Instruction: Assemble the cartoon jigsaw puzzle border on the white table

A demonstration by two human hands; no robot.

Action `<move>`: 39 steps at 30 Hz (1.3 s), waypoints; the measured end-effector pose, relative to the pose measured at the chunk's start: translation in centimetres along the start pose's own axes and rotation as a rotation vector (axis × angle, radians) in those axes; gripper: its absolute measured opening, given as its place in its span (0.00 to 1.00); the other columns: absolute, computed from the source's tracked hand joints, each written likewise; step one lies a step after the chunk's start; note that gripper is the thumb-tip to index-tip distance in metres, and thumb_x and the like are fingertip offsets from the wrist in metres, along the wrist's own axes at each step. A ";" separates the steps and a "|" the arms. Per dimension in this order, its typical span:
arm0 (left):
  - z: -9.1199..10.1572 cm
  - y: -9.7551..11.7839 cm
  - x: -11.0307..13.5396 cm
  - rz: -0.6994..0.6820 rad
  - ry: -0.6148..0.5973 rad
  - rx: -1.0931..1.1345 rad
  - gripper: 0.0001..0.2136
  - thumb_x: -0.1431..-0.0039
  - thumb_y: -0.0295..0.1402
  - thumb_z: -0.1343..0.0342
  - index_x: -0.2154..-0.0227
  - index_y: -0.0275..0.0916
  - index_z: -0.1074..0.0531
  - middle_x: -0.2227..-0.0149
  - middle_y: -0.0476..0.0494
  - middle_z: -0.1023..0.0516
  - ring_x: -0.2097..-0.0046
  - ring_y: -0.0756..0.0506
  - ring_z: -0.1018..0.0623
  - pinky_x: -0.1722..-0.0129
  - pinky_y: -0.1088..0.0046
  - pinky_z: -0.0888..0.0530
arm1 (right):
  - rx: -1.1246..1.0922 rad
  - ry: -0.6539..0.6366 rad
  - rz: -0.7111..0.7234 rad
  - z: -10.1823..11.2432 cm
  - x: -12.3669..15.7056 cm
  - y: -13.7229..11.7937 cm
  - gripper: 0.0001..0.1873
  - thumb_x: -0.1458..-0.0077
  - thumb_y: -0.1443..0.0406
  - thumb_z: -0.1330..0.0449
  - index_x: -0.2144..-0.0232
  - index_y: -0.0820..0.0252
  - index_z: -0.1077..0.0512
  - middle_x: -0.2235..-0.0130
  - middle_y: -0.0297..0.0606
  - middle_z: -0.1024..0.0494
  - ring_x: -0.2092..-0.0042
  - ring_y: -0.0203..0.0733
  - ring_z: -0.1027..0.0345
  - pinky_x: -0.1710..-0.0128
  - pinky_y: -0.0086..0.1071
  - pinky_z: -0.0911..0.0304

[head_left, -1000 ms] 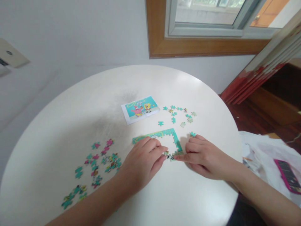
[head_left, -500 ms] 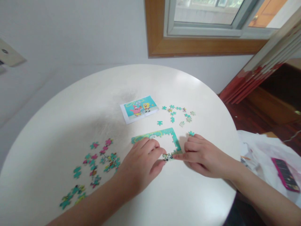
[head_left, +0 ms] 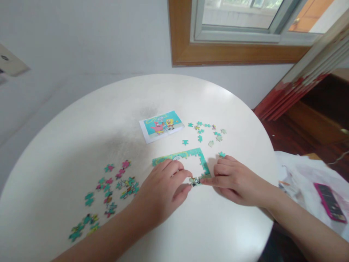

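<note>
A partly joined teal puzzle frame (head_left: 203,162) lies on the round white table (head_left: 81,127). My left hand (head_left: 160,189) rests on its lower left part, fingers curled, thumb and forefinger pinching a small puzzle piece (head_left: 194,181) at the frame's bottom edge. My right hand (head_left: 234,180) lies flat beside the frame's right corner, its forefinger pressed against the same bottom edge. A picture card (head_left: 161,126) with cartoon figures lies beyond the frame.
Loose pieces (head_left: 111,189) are scattered at the table's left, and a smaller group of loose pieces (head_left: 207,131) at the right beyond the frame. A pink phone (head_left: 329,202) lies on white cloth off the table's right. A wood-framed window (head_left: 234,54) is behind.
Both hands stay at the frame's bottom edge; the fingers shifted only slightly. The view moved a little.
</note>
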State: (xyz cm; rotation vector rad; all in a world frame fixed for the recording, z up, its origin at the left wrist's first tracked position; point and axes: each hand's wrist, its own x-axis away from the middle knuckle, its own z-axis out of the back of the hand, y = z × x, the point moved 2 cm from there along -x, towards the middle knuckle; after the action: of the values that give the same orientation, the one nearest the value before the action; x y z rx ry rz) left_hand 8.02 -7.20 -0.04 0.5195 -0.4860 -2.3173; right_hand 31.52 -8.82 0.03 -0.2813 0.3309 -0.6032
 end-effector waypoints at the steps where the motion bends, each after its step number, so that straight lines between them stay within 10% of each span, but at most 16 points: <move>1: 0.0 0.0 0.0 0.000 0.000 0.005 0.09 0.40 0.27 0.41 0.57 0.40 0.26 0.59 0.46 0.27 0.56 0.41 0.28 0.56 0.61 0.31 | 0.000 -0.003 -0.005 0.0 0.0 0.0 0.19 0.37 0.69 0.46 0.45 0.53 0.28 0.64 0.38 0.26 0.60 0.42 0.38 0.56 0.40 0.47; 39: -0.7 0.0 -0.1 -0.033 -0.007 -0.055 0.09 0.40 0.26 0.39 0.58 0.39 0.29 0.59 0.46 0.26 0.56 0.41 0.29 0.56 0.61 0.32 | 0.014 -0.007 -0.007 0.0 0.0 0.0 0.20 0.36 0.70 0.47 0.44 0.53 0.29 0.65 0.38 0.27 0.60 0.42 0.38 0.57 0.40 0.48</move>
State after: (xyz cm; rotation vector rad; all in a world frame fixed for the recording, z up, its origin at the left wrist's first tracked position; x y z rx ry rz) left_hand 8.44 -7.25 -0.55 0.4965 -0.4190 -2.3582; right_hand 31.53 -8.89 0.00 -0.2712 0.3189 -0.6106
